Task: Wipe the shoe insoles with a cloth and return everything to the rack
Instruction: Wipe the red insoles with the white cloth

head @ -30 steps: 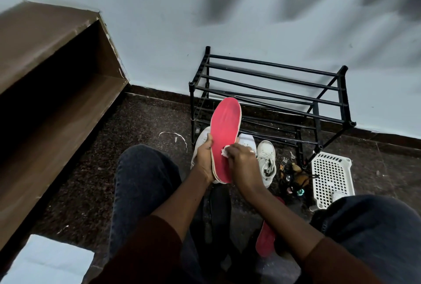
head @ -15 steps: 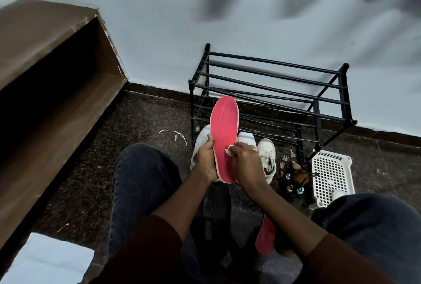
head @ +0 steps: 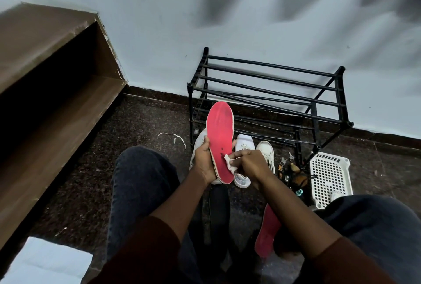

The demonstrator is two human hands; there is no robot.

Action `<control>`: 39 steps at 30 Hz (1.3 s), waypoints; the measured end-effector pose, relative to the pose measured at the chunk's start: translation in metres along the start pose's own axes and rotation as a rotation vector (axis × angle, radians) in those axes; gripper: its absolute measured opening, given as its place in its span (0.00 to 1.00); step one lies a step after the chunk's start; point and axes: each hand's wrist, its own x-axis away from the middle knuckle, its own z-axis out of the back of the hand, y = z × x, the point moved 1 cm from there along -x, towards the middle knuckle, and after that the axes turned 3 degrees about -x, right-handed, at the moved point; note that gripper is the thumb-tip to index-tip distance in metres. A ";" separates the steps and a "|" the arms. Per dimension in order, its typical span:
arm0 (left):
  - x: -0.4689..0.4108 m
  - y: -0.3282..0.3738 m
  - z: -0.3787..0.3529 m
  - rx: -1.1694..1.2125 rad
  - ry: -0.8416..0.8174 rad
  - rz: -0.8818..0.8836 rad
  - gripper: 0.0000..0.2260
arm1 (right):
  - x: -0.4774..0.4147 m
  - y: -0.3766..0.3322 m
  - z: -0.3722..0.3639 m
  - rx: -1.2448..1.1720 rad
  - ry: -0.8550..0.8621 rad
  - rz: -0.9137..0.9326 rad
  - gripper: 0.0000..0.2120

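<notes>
My left hand [head: 204,160] grips a red insole [head: 219,133] by its lower left edge and holds it upright in front of the black shoe rack [head: 268,92]. My right hand [head: 247,163] pinches a small white cloth [head: 230,163] against the lower part of the insole. A second red insole [head: 266,233] lies on the floor between my legs. White shoes [head: 245,144] sit on the floor behind my hands, partly hidden by them.
A white perforated basket [head: 330,174] stands on the floor at the right, with keys and small items [head: 293,172] beside it. A brown wooden shelf unit [head: 45,92] fills the left. A white folded sheet [head: 45,263] lies at the bottom left. The floor is dark stone.
My right hand with the cloth has slid down the insole toward its heel end. The insole stays upright in my left hand.
</notes>
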 end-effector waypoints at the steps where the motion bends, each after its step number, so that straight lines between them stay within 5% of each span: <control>1: 0.002 0.001 -0.001 0.015 -0.031 0.007 0.34 | 0.000 -0.002 0.000 -0.046 0.005 -0.011 0.08; 9: 0.000 0.011 0.002 0.122 -0.314 0.023 0.45 | 0.014 0.004 -0.006 -0.170 -0.188 -0.194 0.12; 12: 0.001 0.015 -0.003 0.208 -0.309 -0.035 0.32 | 0.023 0.008 -0.008 -0.139 -0.226 -0.225 0.12; 16: -0.004 0.014 0.000 0.044 -0.284 0.028 0.38 | 0.027 -0.003 -0.002 0.016 -0.113 -0.064 0.10; 21: -0.004 0.009 0.000 -0.029 -0.238 0.069 0.35 | 0.019 -0.026 -0.003 0.313 0.051 0.264 0.05; 28: -0.010 0.005 0.002 -0.105 -0.057 -0.031 0.36 | 0.018 -0.006 -0.032 0.843 -0.022 0.788 0.08; 34: -0.004 -0.010 -0.010 -0.072 -0.013 0.045 0.22 | -0.017 -0.018 -0.020 0.926 0.129 0.795 0.07; 39: 0.002 -0.012 -0.013 -0.097 -0.044 0.079 0.29 | -0.037 -0.031 -0.005 0.882 0.356 0.723 0.08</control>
